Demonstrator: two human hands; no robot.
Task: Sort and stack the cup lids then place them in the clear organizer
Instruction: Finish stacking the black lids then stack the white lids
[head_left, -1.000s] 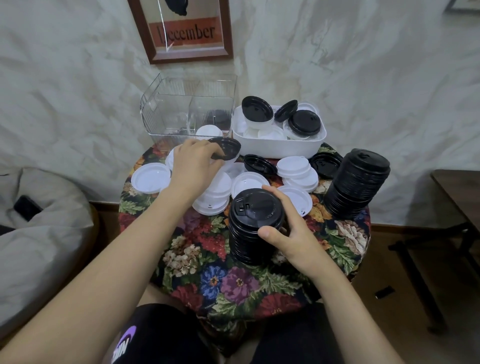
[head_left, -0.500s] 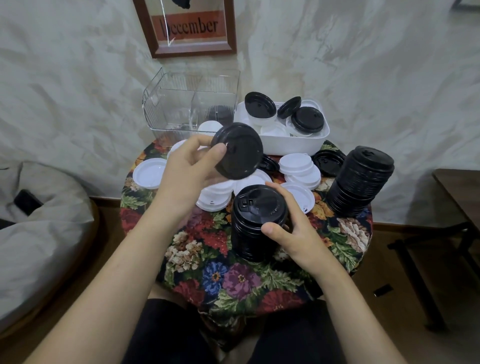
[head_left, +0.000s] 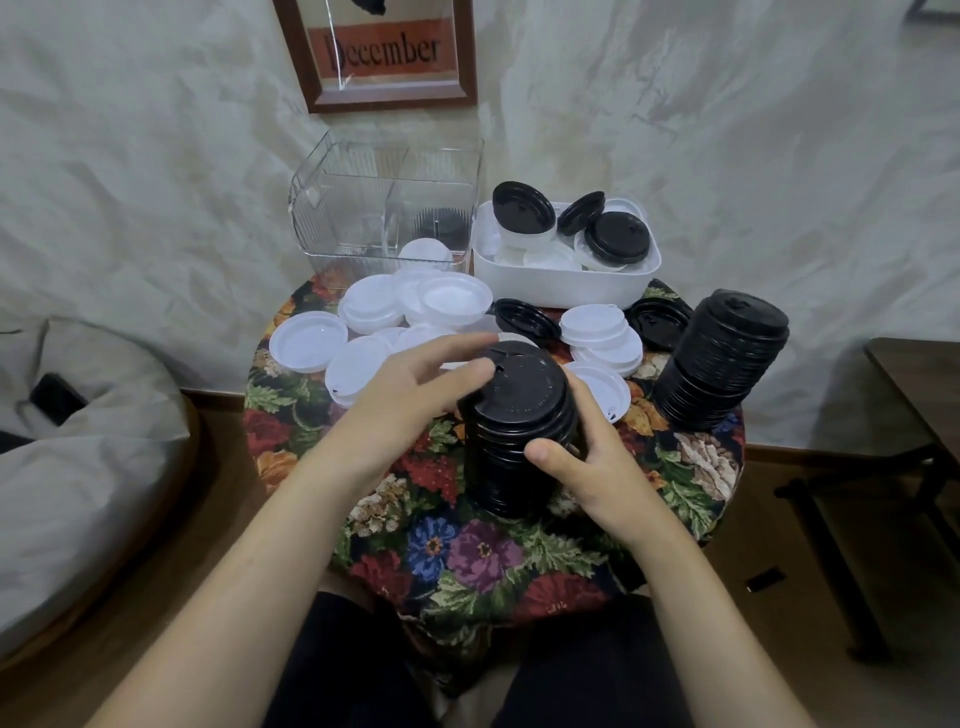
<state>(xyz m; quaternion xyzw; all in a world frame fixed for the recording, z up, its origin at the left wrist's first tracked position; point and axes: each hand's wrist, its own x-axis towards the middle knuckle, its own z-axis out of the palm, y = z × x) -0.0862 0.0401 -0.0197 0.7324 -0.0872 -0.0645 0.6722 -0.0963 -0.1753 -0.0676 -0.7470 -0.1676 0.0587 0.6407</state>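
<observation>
A tall stack of black lids (head_left: 519, 431) stands at the middle of the round table. My right hand (head_left: 582, 467) grips its side, thumb in front. My left hand (head_left: 415, 389) has its fingers on the rim of the top black lid (head_left: 522, 382), which sits on the stack. A second, leaning black stack (head_left: 719, 358) stands at the right. Loose white lids (head_left: 415, 306) lie spread behind the hands. The clear organizer (head_left: 387, 208) stands at the back left with a black stack and a white lid inside.
A white bin (head_left: 566, 283) holding mixed black and white lids sits at the back right. Loose black lids (head_left: 524, 319) lie in front of it. The table has a floral cloth (head_left: 467, 551). A grey cushion lies left, a dark bench right.
My left hand picked a black lid from the back of the table, carried it toward me and set it on top of the stack that my right hand holds.
</observation>
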